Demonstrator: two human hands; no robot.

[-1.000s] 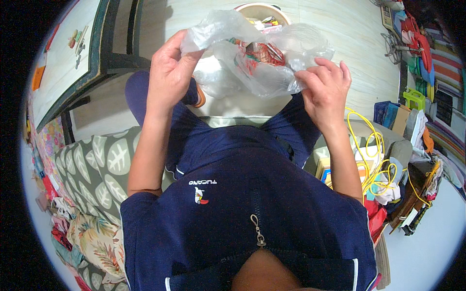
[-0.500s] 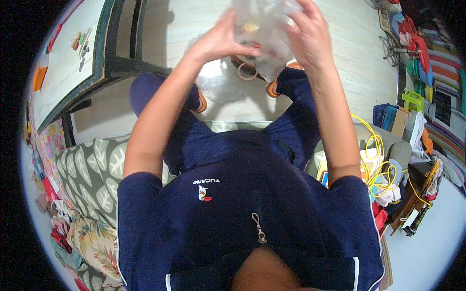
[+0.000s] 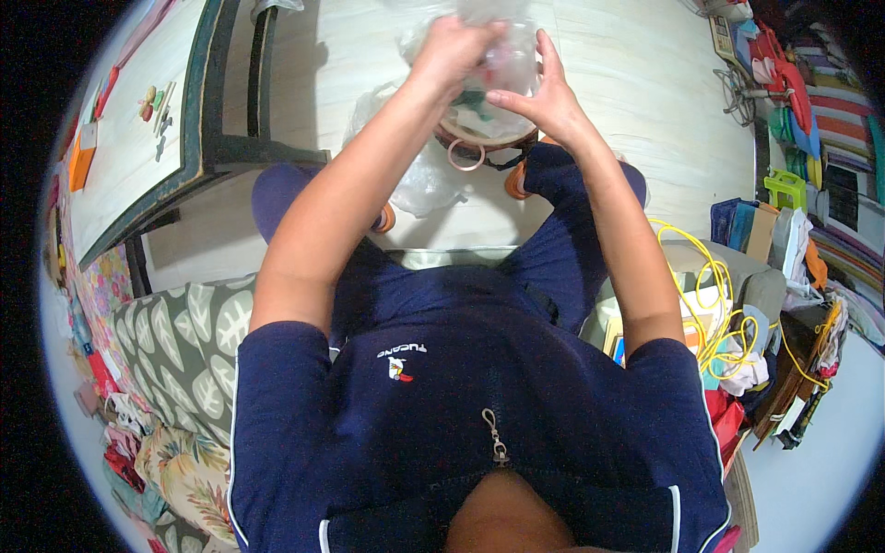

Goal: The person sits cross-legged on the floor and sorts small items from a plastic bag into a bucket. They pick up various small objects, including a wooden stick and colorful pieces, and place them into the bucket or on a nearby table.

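Observation:
My left hand (image 3: 458, 53) grips the gathered upper part of a clear plastic bag (image 3: 518, 66) in front of me, its fingers closed. Small coloured contents, some reddish, show blurred through the plastic. On the bag's right side my right hand (image 3: 553, 100) has thumb and fingers spread apart; whether it touches the plastic I cannot tell. Under the bag, between my feet, is a round brown-rimmed container (image 3: 502, 143), partly hidden by the bag and hands. A pale pink ring (image 3: 466, 155) hangs at its near edge. More crumpled clear plastic (image 3: 424, 184) lies on the floor beside it.
To the left stands a dark-framed table (image 3: 198, 138) with small objects and an orange box (image 3: 82, 157) on it. I sit on a leaf-patterned sofa (image 3: 175, 341). A yellow cord (image 3: 728, 341), folders and cloth lie piled at right. Wires (image 3: 733, 97) hang by the right wall.
My right hand has come off its hold, opened, and moved lower. My left hand has moved right and closed on the bag's upper part. More of the round container shows.

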